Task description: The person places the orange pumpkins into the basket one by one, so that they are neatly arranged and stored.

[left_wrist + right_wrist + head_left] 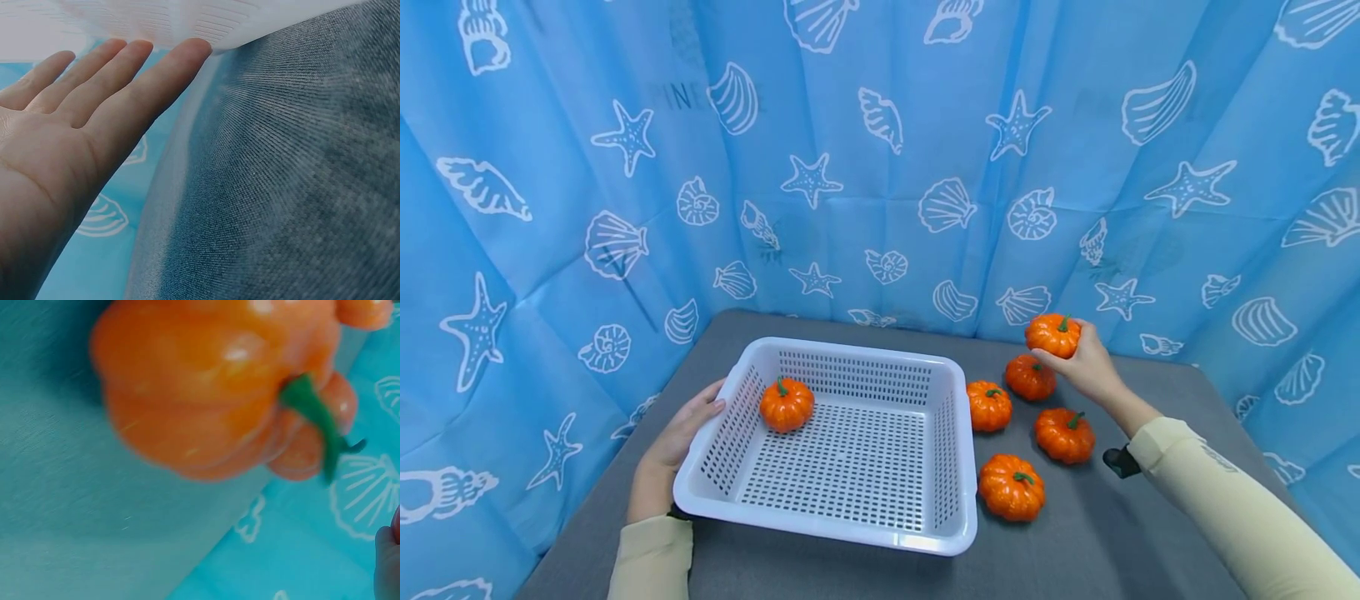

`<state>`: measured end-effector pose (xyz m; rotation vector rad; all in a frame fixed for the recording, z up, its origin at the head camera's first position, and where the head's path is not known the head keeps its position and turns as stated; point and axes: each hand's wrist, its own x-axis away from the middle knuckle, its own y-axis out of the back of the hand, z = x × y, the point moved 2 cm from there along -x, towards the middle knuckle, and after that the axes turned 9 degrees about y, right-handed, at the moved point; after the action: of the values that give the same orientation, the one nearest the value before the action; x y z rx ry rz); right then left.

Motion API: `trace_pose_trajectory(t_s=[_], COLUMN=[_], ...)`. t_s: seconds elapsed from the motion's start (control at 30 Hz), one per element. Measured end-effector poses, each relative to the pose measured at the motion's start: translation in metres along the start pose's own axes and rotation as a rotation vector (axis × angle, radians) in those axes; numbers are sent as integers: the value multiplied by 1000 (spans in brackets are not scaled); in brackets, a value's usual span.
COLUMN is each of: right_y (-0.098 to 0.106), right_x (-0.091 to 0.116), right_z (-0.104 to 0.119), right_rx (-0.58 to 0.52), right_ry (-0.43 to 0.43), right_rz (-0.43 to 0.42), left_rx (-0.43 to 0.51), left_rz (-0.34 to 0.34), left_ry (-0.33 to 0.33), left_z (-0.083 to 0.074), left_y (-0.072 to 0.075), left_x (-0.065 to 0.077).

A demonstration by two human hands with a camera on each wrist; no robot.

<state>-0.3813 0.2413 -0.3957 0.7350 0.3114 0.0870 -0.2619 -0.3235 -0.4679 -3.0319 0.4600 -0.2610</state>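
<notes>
My right hand (1092, 364) grips a small orange pumpkin (1051, 335) with a green stem, raised at the far right of the table. Below it, a second pumpkin (1028, 379) is partly hidden. A white plastic basket (820, 527) with slotted walls stands at the centre, one pumpkin (787, 406) inside near its left wall. Against the basket's left side rests my left hand (681, 429); the left wrist view shows its fingers (147, 84) extended, tips at the white wall. The right wrist view has a large pumpkin (206, 387) close up and only a sliver of my hand (389, 562).
Right of the basket lie more pumpkins: one by its wall (988, 407), one near its front corner (1011, 488), and another (1064, 435) farther right. The grey tabletop (790, 571) ends at a blue curtain (850, 250) with white shell prints.
</notes>
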Motion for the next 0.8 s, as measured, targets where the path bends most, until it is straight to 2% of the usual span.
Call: trace_pose_trajectory(t_s=[0.33, 0.53, 0.8], right_y=[-14, -25, -40], right_x=[-12, -19, -25], right_z=[27, 40, 60], right_rx=[-52, -83, -65], right_ry=[20, 67, 127], right_rz=[28, 48, 76], left_rx=[-10, -23, -8], left_rz=[-21, -15, -10], left_ry=[12, -2, 1], left_z=[0, -1, -1], left_y=[0, -1, 1], left_x=[-1, -1, 0])
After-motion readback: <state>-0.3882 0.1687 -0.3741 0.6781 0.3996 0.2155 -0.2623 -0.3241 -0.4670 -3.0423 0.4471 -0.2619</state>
